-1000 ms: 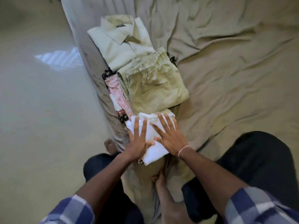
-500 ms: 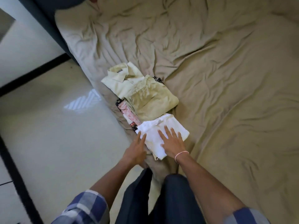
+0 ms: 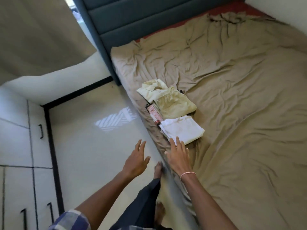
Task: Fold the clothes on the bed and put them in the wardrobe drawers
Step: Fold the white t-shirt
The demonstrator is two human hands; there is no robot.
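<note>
Folded clothes in a row along the near left edge of the bed, on a rumpled tan sheet. Farthest back, a pale cream collared shirt; overlapping its near end, folded khaki trousers; tucked under the trousers' left side, a pink patterned garment with dark trim, mostly hidden. Nearest, a folded white garment, touching the trousers' near edge.

Right hand open, fingers spread, palm down over the sheet at the mattress edge, fingertips at the white garment's near corner; contact impossible to judge. Thin pink bracelet on that wrist. Left hand open and empty, fingers loosely extended, out over the glossy floor, apart from the bed.

Dark padded headboard at the far end. White wardrobe fronts with black handles at far left, all closed. Checked sleeve, dark trousers and bare feet at the bottom.
</note>
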